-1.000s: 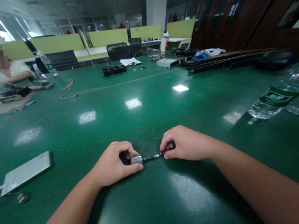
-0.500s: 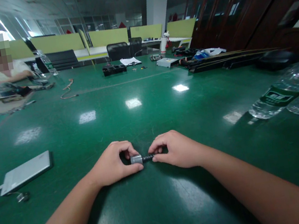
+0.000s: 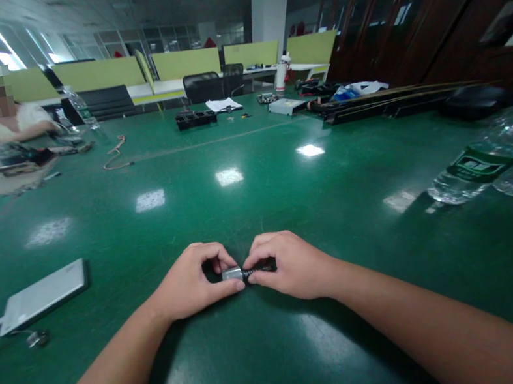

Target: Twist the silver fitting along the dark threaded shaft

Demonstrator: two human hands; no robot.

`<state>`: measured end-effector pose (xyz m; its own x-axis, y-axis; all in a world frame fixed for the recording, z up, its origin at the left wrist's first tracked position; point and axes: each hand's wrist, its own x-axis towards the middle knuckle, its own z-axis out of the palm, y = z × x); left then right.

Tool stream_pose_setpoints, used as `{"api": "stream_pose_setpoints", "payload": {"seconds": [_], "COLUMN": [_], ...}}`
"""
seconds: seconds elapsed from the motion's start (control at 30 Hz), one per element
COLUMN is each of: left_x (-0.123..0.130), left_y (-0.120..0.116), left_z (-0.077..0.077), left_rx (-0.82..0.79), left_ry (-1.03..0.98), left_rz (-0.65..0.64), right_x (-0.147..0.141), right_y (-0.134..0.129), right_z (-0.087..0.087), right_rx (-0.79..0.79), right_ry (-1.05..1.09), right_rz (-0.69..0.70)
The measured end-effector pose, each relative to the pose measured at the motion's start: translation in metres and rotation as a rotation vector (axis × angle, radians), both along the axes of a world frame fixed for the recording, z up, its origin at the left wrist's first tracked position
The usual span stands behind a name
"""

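Observation:
My left hand (image 3: 191, 284) pinches a small silver metal cylinder (image 3: 232, 275) between thumb and fingers, low over the green table (image 3: 241, 214). From the cylinder's right end sticks out a thin dark rod (image 3: 246, 274) with ridges like a thread or a coiled spring; which of these, I cannot tell. My right hand (image 3: 297, 265) is closed on that rod near the cylinder, thumb and fingertips against it. The rod's far end shows within the curl of the right fingers. Both hands are close together, fingertips nearly touching.
At left lie a silver flat device (image 3: 44, 295) with a white cable and a small metal part (image 3: 37, 338). Clear plastic bottles (image 3: 476, 170) lie at right. Farther back are a black tray (image 3: 197, 119), a cord (image 3: 115, 154), dark strips (image 3: 370, 107) and a seated person (image 3: 1, 127).
My right hand has slid left along the rod, closer to the cylinder, so less rod shows between the hands. The left hand has kept its hold, almost still.

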<state>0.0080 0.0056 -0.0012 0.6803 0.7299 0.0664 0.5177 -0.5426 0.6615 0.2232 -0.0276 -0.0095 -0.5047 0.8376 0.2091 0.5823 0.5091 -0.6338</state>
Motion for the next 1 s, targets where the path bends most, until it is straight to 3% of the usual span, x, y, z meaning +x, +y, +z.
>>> {"api": "stream_pose_setpoints", "payload": {"seconds": [1.0], "left_x": [0.0006], "left_y": [0.0007], "left_z": [-0.0019], "left_rx": [0.063], "left_ry": [0.057], "left_rz": [-0.005], "right_x": [0.0028], "right_y": [0.0010], "right_z": [0.0039], "right_rx": [-0.011], "right_ry": [-0.085], "right_rz": [0.014]}}
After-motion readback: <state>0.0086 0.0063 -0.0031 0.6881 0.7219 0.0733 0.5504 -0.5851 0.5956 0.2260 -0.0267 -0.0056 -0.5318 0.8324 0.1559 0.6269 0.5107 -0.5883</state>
